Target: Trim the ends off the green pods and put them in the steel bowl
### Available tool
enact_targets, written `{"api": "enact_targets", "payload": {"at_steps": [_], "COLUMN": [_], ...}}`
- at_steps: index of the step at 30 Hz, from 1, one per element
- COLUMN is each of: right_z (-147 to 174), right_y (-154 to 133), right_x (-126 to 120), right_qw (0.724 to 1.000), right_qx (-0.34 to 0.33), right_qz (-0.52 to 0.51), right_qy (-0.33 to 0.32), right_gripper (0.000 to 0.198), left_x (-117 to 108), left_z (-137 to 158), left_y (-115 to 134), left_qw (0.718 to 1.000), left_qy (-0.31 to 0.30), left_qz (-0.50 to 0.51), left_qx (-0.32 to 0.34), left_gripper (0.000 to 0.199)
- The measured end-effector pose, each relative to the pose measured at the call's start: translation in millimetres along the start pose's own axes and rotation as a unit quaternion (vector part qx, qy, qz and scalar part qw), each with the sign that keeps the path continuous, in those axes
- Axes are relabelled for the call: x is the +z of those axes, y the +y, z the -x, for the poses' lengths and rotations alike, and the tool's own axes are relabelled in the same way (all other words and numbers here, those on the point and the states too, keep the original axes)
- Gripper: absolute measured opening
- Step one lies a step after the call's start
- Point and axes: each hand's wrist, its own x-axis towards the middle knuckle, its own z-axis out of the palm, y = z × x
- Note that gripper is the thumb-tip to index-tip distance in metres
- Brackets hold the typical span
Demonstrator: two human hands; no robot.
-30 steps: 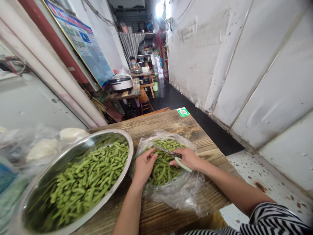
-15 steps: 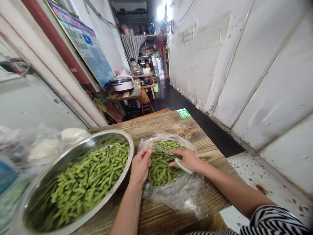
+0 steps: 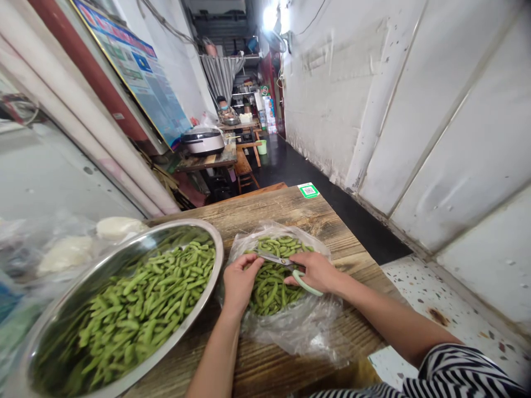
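Note:
My right hand (image 3: 316, 271) grips scissors (image 3: 286, 264) with pale green handles, the blades pointing left over a heap of green bean pods (image 3: 269, 287). The pods lie on a clear plastic bag (image 3: 298, 326) spread on the wooden table (image 3: 274, 210). My left hand (image 3: 238, 282) pinches one pod at the left side of the heap, its tip close to the scissor blades. To the left stands a large steel bowl (image 3: 120, 260) holding many green pods (image 3: 141, 309).
Clear bags with white lumps (image 3: 70, 251) lie at the far left behind the bowl. A green sticker (image 3: 308, 190) marks the table's far corner. Beyond are a bench, a table with a cooker (image 3: 203, 141), and a dark aisle along the white wall on the right.
My left hand has drawn a pod up to the scissor blades. The right hand with the scissors has shifted slightly left and toward me. The view has tilted a little.

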Motion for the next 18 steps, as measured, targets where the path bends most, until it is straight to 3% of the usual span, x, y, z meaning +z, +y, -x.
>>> {"api": "enact_targets", "payload": {"at_steps": [11,18], "right_z": [-0.3,-2.3], "right_y": [5.2,5.8], "right_x": [9.7,6.9], "right_qw": [1.000,0.998], "right_qx": [-0.022,0.004], "right_qz": [0.017,0.047], "right_qy": [-0.004,-0.050], "right_gripper": [0.038,0.035], "left_x": [-1.8,0.2], "left_z": [3.7,3.5], "left_y": [8.4,16.2], "left_qw": [0.995,0.987], "left_qy": [0.006,-0.014], "left_qz": [-0.100,-0.160], "left_qx": [0.024,0.027], "left_gripper": [0.020,0.019]}}
